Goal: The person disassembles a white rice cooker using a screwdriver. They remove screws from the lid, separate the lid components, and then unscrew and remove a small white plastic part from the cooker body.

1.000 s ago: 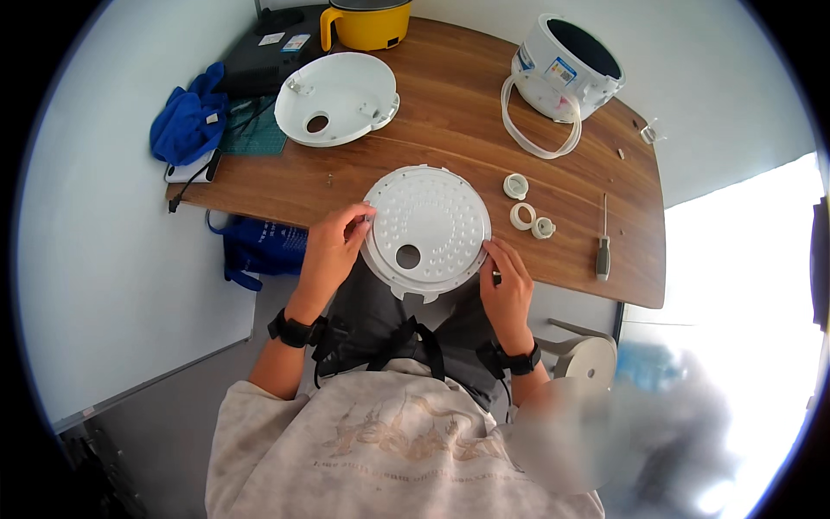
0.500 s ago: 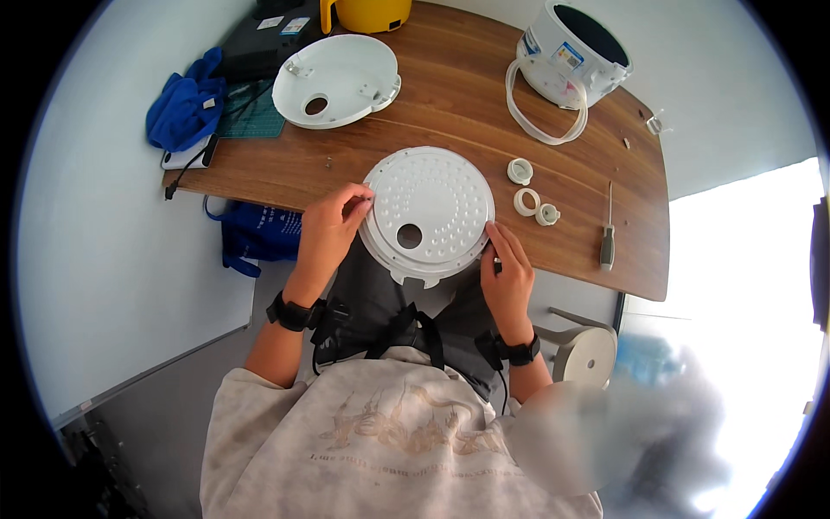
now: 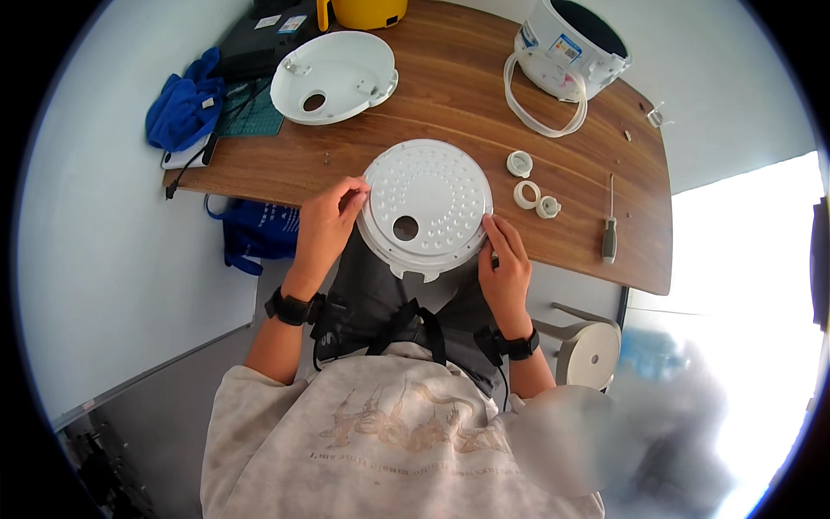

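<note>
A round white inner lid with raised dimples and one round hole lies at the table's near edge, its notched side sticking out over my lap. My left hand pinches the lid's rim at the left, thumb and fingers closed on it. At the right rim, my right hand grips with its fingers along the edge and the thumb lower down. To the right of the lid lie a white cap, a white ring and a smaller white cap. A screwdriver with a grey handle lies farther right.
A white outer lid shell lies at the back left, near a blue cloth, a green mat and a black case. A white cooker body with a handle stands back right. A yellow container is at the far edge.
Both hands and the lid sit slightly higher in the view, as does much of the table. My hold on the lid looks the same.
</note>
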The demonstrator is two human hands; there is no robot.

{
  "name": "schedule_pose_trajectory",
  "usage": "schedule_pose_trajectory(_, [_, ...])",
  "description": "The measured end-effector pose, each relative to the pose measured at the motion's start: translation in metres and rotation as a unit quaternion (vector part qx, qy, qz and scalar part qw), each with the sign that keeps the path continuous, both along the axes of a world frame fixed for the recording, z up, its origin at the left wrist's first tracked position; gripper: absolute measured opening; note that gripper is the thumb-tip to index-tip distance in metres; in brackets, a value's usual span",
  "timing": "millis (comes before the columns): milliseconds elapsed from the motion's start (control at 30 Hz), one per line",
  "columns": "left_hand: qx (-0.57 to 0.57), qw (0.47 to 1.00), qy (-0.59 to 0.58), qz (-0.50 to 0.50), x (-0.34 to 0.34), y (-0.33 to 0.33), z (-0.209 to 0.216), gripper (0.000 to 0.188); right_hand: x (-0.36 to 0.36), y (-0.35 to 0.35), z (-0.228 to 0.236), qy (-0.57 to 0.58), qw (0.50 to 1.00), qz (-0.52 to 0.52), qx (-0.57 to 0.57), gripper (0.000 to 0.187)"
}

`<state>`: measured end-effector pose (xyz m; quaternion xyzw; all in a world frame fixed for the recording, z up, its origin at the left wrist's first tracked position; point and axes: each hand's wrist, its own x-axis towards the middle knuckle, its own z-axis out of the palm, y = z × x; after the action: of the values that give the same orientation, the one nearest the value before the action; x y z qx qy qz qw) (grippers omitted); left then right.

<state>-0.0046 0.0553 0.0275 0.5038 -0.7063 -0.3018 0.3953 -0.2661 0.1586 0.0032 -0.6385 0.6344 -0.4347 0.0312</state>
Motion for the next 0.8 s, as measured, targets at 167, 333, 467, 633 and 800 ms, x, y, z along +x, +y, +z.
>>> schedule_pose_trajectory(167, [0.015,0.999,-0.034,-0.004,0.001,-0.003,0.003,0.013,0.002,0.001,0.004,-0.022,1.0,0.005,0.012,0.038])
schedule_pose_trajectory(333, [0.001,0.999,-0.027,-0.032,0.005,-0.006,0.006,0.018,0.0,-0.001,0.007,-0.029,0.999,-0.005,0.019,0.028])
schedule_pose_trajectory(467, [-0.027,0.997,-0.046,-0.062,0.003,-0.005,0.019,0.027,-0.005,-0.004,0.006,-0.006,1.0,-0.002,0.006,0.022])
schedule_pose_trajectory(633, [-0.047,0.998,0.005,-0.052,-0.004,-0.004,0.042,0.031,-0.007,-0.004,0.025,0.036,0.996,-0.023,-0.083,0.022])
schedule_pose_trajectory(800, [-0.138,0.99,0.0,-0.029,-0.001,0.002,0.067,0.027,0.002,-0.006,0.082,-0.014,0.991,-0.057,-0.121,0.022])
